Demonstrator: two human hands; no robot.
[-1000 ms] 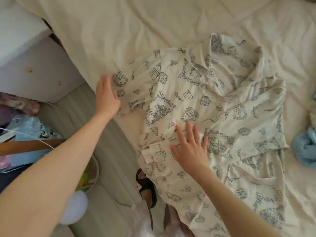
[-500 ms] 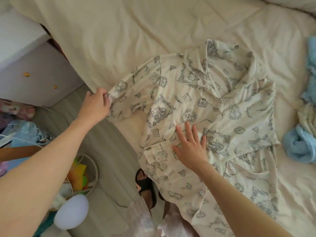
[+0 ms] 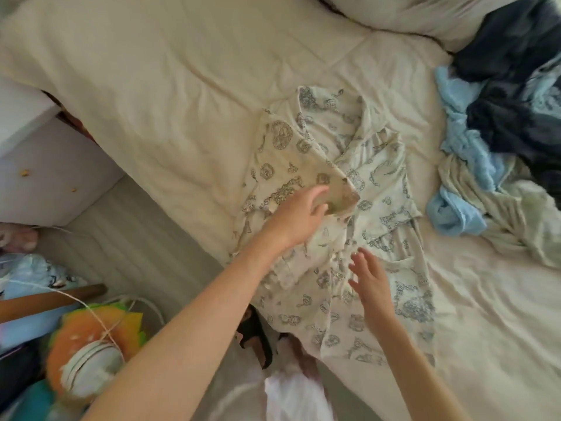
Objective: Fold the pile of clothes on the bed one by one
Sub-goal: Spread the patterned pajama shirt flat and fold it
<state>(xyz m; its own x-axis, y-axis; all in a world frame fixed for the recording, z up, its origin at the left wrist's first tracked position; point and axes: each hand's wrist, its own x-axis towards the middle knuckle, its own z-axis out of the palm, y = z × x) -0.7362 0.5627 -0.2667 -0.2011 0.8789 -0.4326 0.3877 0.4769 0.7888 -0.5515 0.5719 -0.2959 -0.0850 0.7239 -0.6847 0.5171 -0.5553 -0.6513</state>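
Printed pyjama shirt [image 3: 373, 189] lies spread on the cream bed [image 3: 170, 95], near its near-left edge, one sleeve [image 3: 291, 165] folded across the front. Left hand [image 3: 296, 218] at the sleeve end; grip state cannot be told through blur. Right hand [image 3: 368, 279] over the shirt's lower part, fingers straight and spread, holding nothing. Unfolded clothes pile [image 3: 501, 117] at far right.

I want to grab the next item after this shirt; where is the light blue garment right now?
The light blue garment lies in the unfolded pile on the bed's right side, just right of the printed shirt, partly under dark clothes.
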